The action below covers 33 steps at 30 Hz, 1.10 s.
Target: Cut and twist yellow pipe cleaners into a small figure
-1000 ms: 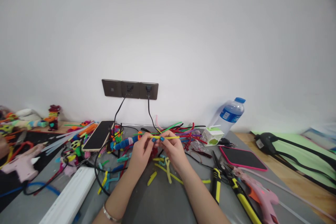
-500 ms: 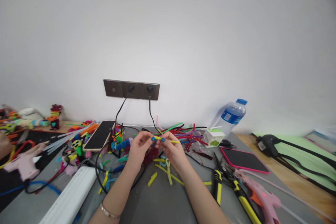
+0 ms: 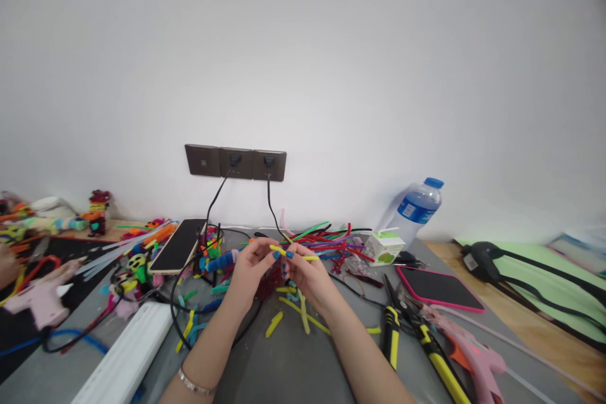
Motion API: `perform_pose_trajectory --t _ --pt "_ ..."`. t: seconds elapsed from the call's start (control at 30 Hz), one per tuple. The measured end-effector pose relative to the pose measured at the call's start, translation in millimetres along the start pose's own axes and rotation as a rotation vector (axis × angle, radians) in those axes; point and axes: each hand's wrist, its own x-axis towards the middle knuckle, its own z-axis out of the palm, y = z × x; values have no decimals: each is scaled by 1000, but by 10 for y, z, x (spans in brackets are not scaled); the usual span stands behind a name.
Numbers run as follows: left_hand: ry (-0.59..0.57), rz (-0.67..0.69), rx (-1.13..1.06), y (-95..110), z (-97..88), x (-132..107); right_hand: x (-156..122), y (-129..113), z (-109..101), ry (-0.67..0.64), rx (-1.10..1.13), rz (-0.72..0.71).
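Both my hands meet above the grey table (image 3: 293, 366), pinching a thin yellow pipe cleaner (image 3: 307, 257) that runs sideways between the fingertips. My left hand (image 3: 250, 273) grips its left end, fingers curled. My right hand (image 3: 307, 276) pinches it near the middle, and the right end sticks out free. A dark red fuzzy piece (image 3: 267, 284) shows just below and between the hands; whether a hand holds it I cannot tell. Cut yellow pieces (image 3: 303, 312) lie on the table under my wrists.
A tangle of coloured pipe cleaners (image 3: 331, 238) lies behind my hands. Yellow-handled pliers (image 3: 392, 334), a pink glue gun (image 3: 473, 353), a pink-cased phone (image 3: 440, 288), a small carton (image 3: 384, 245) and a water bottle (image 3: 416, 205) sit right. A phone (image 3: 180, 244), cables and a white power strip (image 3: 125, 353) lie left.
My hands have drawn slightly closer together and shifted a little left. The yellow pipe cleaner tilted a bit, and its free right end looks shorter.
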Motion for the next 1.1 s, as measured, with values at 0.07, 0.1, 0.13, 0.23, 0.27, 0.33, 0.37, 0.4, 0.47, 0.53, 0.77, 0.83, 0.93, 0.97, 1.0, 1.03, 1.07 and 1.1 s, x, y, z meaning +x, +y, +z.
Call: perform_pose_trajectory --t 0.07,0.1,0.13,0.23,0.27,0.33,0.37,0.4,0.47,0.53,0.77,0.83,0.93,0.97,1.0,1.03,1.07,1.1 --pt "-68 5 15 -1 10 1 -7 -6 1 -11 12 21" --pt "-88 18 19 -3 16 1 -11 -8 1 -18 17 32" --pt "-96 35 24 -4 21 1 -15 -9 1 -26 20 41" --pt "-70 68 27 -8 34 -3 -21 -5 1 -47 22 44" --pt "-56 64 18 -8 36 -5 -20 -2 0 -53 18 39" --pt "-31 34 -15 -8 37 -10 -15 5 -3 -48 8 22" --pt "-16 16 -32 -6 35 -12 -11 8 -6 -42 -1 13" --pt "0 5 -44 -4 33 -13 -7 10 -9 -33 -15 3" --pt "39 2 -47 3 31 -15 -1 11 -13 -22 -55 -16" --pt "72 10 -43 11 32 -17 0 10 -12 -34 -102 -28" --pt "98 -15 -71 14 42 -16 -20 -2 16 -69 -208 -29" --pt "94 -32 -75 17 43 -17 -20 -1 14 -71 -220 -33" --pt "87 -35 -58 29 50 -22 -16 5 6 -67 -233 -40" --pt "82 -33 -53 34 53 -23 -15 7 3 -65 -235 -42" --pt "73 -33 -51 40 56 -24 -13 10 0 -63 -234 -43" --pt "65 -33 -51 45 58 -25 -11 13 -3 -61 -232 -43" --pt "56 -34 -50 50 60 -25 -8 16 -6 -58 -231 -41" --pt "50 -35 -46 55 61 -24 -6 18 -9 -55 -230 -39"
